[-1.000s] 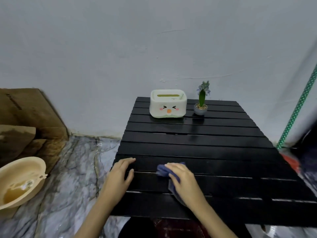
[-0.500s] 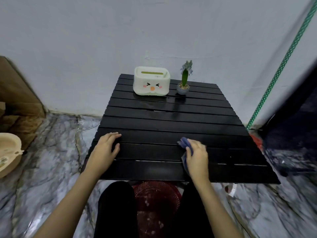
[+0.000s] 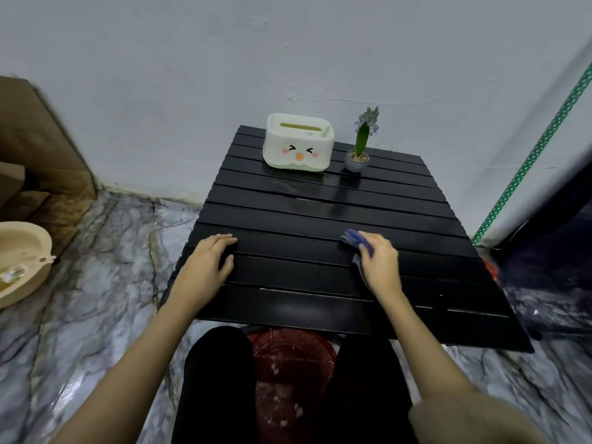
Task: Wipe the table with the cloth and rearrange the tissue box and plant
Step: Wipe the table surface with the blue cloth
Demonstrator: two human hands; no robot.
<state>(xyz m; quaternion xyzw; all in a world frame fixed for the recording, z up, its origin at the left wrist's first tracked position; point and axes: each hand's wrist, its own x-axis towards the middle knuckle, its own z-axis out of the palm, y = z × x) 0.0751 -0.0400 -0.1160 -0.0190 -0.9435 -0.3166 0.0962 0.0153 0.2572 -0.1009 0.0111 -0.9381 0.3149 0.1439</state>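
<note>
A black slatted table [image 3: 320, 216] stands against the white wall. At its far edge sits a white tissue box [image 3: 298, 143] with a cartoon face, and just right of it a small potted plant [image 3: 359, 152] with a purple flower. My right hand [image 3: 381, 264] presses a blue cloth [image 3: 354, 238] flat on the near right part of the table. On the near left edge my left hand [image 3: 206, 267] rests flat with its fingers apart, holding nothing.
A red mesh basket [image 3: 288, 354] stands under the table between my legs. A beige basin [image 3: 19, 261] sits on the marble floor at left, beside brown cardboard [image 3: 35, 149]. A green dotted strip [image 3: 538, 145] runs up the right wall.
My right hand has slid the cloth rightward across the near slats. The left hand stays on the table's left edge. The view has tilted downward.
</note>
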